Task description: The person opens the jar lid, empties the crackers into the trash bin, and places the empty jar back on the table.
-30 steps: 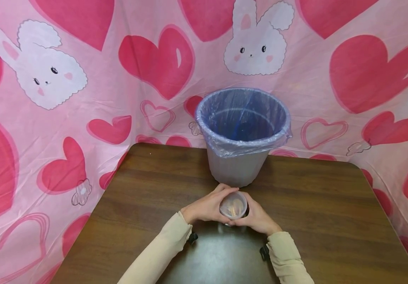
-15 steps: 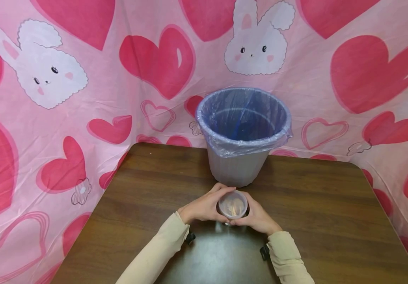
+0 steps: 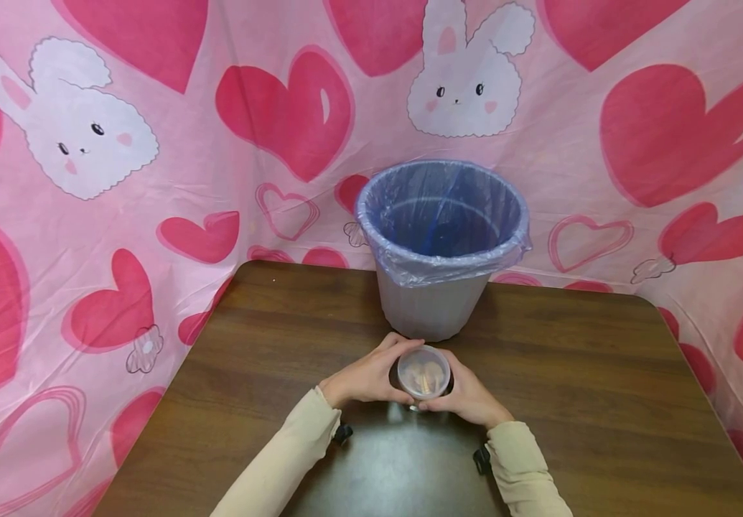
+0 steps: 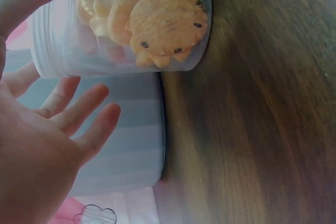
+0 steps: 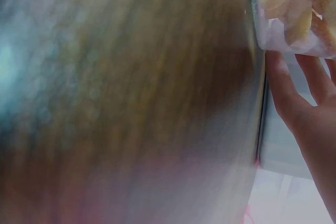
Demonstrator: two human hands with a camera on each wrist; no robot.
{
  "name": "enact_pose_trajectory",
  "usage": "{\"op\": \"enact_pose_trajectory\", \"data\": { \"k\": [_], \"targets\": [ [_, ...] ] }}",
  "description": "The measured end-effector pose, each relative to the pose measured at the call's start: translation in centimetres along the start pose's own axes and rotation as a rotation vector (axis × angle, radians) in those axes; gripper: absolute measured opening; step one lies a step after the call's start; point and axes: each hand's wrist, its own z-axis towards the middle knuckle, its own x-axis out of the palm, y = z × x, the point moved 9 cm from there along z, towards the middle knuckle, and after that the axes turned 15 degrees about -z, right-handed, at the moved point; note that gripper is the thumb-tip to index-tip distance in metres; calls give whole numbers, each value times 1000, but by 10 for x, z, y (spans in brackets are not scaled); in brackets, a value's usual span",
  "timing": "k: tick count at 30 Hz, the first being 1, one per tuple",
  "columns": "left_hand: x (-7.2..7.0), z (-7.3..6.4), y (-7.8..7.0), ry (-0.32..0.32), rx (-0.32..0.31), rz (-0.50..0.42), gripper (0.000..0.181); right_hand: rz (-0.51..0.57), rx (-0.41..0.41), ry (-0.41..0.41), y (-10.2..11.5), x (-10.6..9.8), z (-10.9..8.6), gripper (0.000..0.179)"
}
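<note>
A clear plastic jar (image 3: 423, 373) stands upright at the middle of the table, just in front of the bin. Round golden crackers (image 4: 168, 22) fill part of it, some dotted with dark bits. From the left, my left hand (image 3: 371, 375) curves round the jar's top, thumb on the near side and index finger on the far side; its lower fingers (image 4: 100, 124) are spread in the left wrist view. My right hand (image 3: 468, 391) holds the opposite side, thumb near the left one. Fingertips of that hand reach the jar's lower wall in the right wrist view.
Behind the jar stands a grey bin (image 3: 432, 309) with a blue plastic liner (image 3: 384, 251) folded over its rim. The brown wooden table (image 3: 578, 402) has rounded back corners. A pink curtain (image 3: 371, 108) with hearts and rabbits hangs around it.
My left hand has shifted slightly left, and a little more of the jar's top shows between the hands. The right hand has stayed almost still. The bin has not moved.
</note>
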Motion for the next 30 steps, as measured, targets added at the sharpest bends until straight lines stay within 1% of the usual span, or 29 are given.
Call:
{"op": "enact_pose_trajectory", "data": {
  "k": [6,14,22,30],
  "targets": [
    [-1,0,4,-2,-35,-10,92,5,-1,3,0,0,0,88],
    [-1,2,5,-4,-50,-17,91,6,1,8,0,0,0,88],
    [0,4,-1,4,-8,-23,92,8,2,3,-1,0,1,87],
    [5,8,-4,16,28,8,94,6,4,6,-2,0,1,89]
  ]
}}
